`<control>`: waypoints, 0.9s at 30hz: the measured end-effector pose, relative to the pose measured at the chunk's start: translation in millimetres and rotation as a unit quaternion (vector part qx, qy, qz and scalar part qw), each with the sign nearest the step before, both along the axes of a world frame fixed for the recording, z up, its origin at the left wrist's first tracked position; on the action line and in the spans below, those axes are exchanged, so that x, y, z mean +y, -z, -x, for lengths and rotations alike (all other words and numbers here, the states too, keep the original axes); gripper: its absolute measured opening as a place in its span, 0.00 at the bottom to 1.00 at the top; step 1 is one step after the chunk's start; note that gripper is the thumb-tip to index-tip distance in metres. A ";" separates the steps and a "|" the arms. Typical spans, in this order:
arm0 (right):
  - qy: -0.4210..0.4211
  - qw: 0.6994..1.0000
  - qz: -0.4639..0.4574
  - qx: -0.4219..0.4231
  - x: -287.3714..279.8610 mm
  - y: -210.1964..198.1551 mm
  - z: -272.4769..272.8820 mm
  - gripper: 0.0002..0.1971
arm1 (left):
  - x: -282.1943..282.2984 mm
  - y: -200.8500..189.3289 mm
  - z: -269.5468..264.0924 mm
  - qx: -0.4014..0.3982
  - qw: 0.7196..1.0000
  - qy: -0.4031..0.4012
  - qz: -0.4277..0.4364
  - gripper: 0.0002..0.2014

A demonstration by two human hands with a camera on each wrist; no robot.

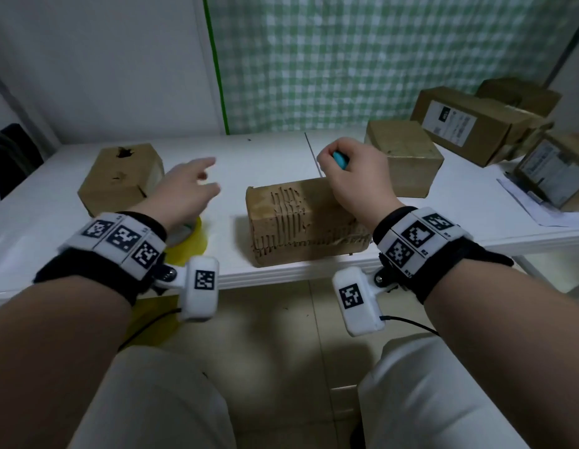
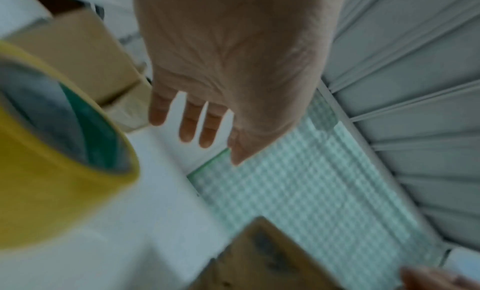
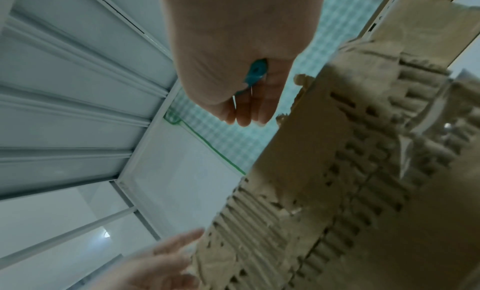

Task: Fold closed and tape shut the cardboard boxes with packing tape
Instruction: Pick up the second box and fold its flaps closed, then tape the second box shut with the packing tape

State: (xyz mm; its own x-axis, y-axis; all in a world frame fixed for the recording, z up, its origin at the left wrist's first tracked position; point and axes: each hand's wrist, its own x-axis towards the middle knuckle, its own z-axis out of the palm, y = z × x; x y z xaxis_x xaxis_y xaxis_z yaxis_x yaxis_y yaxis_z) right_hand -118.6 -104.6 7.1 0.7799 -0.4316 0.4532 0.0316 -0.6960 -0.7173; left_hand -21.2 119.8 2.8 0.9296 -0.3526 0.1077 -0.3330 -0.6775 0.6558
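Observation:
A worn cardboard box (image 1: 301, 218) with torn, ribbed facing lies closed near the table's front edge; the right wrist view shows its ripped side (image 3: 363, 171) close up. My right hand (image 1: 353, 176) hovers over the box's far right end, curled round a small blue tool (image 1: 341, 160), also seen in the right wrist view (image 3: 255, 72). My left hand (image 1: 187, 186) floats open to the left of the box, fingers spread, holding nothing (image 2: 197, 125). A roll of yellow packing tape (image 1: 187, 236) sits on the table under my left wrist, large in the left wrist view (image 2: 52, 150).
Another closed box (image 1: 120, 178) stands at the back left. More boxes (image 1: 408, 155) (image 1: 476, 124) (image 1: 557, 170), some with labels, crowd the right side of the white table (image 1: 265, 157). A green checked curtain (image 1: 379, 59) hangs behind. Papers (image 1: 537, 205) lie at the right edge.

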 end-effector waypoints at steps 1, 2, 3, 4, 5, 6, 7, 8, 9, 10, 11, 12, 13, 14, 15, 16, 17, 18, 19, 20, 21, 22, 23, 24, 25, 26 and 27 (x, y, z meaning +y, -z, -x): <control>-0.010 1.000 -0.006 0.003 3.2 0.2 -0.7 0.08 | 9.3 2.1 -3.8 0.019 0.999 -0.024 -0.038 0.29; -0.017 1.000 -0.011 0.008 6.2 0.7 -1.2 0.08 | 17.8 5.3 -5.1 0.047 0.994 -0.032 -0.094 0.31; -0.023 1.000 -0.014 0.013 9.5 1.0 -1.5 0.07 | 25.2 10.8 -4.9 0.078 0.985 -0.029 -0.150 0.35; -0.030 0.999 -0.015 0.016 12.9 1.0 -1.5 0.07 | 30.9 17.0 -2.5 0.107 0.974 -0.019 -0.199 0.40; -0.038 0.999 -0.015 0.017 15.9 1.2 -1.7 0.07 | 34.5 22.9 0.3 0.124 0.964 -0.010 -0.236 0.43; -0.047 0.999 -0.018 0.019 19.1 1.4 -1.9 0.08 | 36.0 27.5 2.8 0.123 0.958 -0.005 -0.261 0.45; -0.055 0.998 -0.021 0.021 22.2 1.4 -1.9 0.09 | 36.4 31.4 3.6 0.107 0.955 -0.005 -0.275 0.45; -0.061 0.997 -0.024 0.025 24.7 0.9 -1.8 0.09 | 36.3 33.6 4.4 0.083 0.956 -0.007 -0.282 0.44; -0.068 0.997 -0.028 0.029 26.4 0.6 -2.0 0.09 | 36.3 34.3 4.5 0.058 0.959 -0.012 -0.278 0.43; -0.075 0.996 -0.033 0.034 27.6 -0.3 -1.9 0.09 | 36.7 33.6 3.3 0.040 0.965 -0.020 -0.258 0.42; -0.085 0.995 -0.042 0.042 28.5 -1.4 -1.7 0.10 | 37.4 31.4 2.3 0.031 0.976 -0.032 -0.215 0.42; -0.094 0.993 -0.051 0.051 29.9 -2.8 -1.4 0.12 | 38.7 27.6 0.8 0.035 0.987 -0.047 -0.149 0.42; -0.103 0.991 -0.060 0.059 31.3 -4.3 -1.2 0.14 | 39.8 22.0 0.4 0.044 0.995 -0.060 -0.067 0.43; -0.111 0.989 -0.071 0.068 33.4 -6.2 -0.5 0.16 | 39.8 15.0 1.1 0.053 0.996 -0.068 0.016 0.45; -0.118 0.987 -0.083 0.076 36.0 -8.2 0.2 0.18 | 38.8 6.7 3.6 0.058 0.992 -0.070 0.088 0.46; -0.125 0.984 -0.093 0.085 38.5 -10.0 1.2 0.20 | 37.0 -1.6 7.0 0.061 0.985 -0.064 0.148 0.47; -0.134 0.981 -0.100 0.094 41.1 -11.4 2.3 0.20 | 34.2 -10.1 11.4 0.066 0.976 -0.055 0.199 0.47; -0.145 0.978 -0.105 0.105 43.8 -12.7 3.5 0.19 | 30.6 -18.3 16.0 0.072 0.967 -0.040 0.242 0.47; -0.161 0.974 -0.110 0.112 46.5 -13.4 4.5 0.18 | 26.5 -26.0 20.7 0.080 0.958 -0.025 0.273 0.48; -0.179 0.970 -0.116 0.119 49.6 -14.2 5.3 0.16 | 22.1 -32.8 25.9 0.090 0.951 -0.007 0.297 0.48; -0.195 0.966 -0.118 0.122 52.1 -14.7 5.8 0.14 | 17.8 -39.2 31.7 0.103 0.943 0.010 0.317 0.48; -0.210 0.963 -0.115 0.123 54.5 -15.7 6.6 0.14 | 13.6 -43.9 36.8 0.116 0.936 0.028 0.332 0.47; -0.225 0.960 -0.116 0.121 56.0 -16.6 7.6 0.15 | 9.6 -47.7 41.9 0.129 0.930 0.047 0.340 0.47; -0.243 0.955 -0.123 0.118 57.0 -17.8 9.6 0.14 | 5.8 -50.0 46.3 0.142 0.927 0.063 0.342 0.47; -0.263 0.948 -0.135 0.114 56.9 -19.0 12.2 0.11 | 2.3 -51.6 50.2 0.152 0.924 0.076 0.342 0.47; -0.280 0.942 -0.151 0.109 55.6 -20.2 15.7 0.07 | -1.0 -52.2 53.0 0.162 0.922 0.085 0.342 0.47; -0.295 0.935 -0.166 0.106 53.0 -21.0 19.1 0.03 | -3.9 -52.6 55.1 0.169 0.920 0.092 0.341 0.47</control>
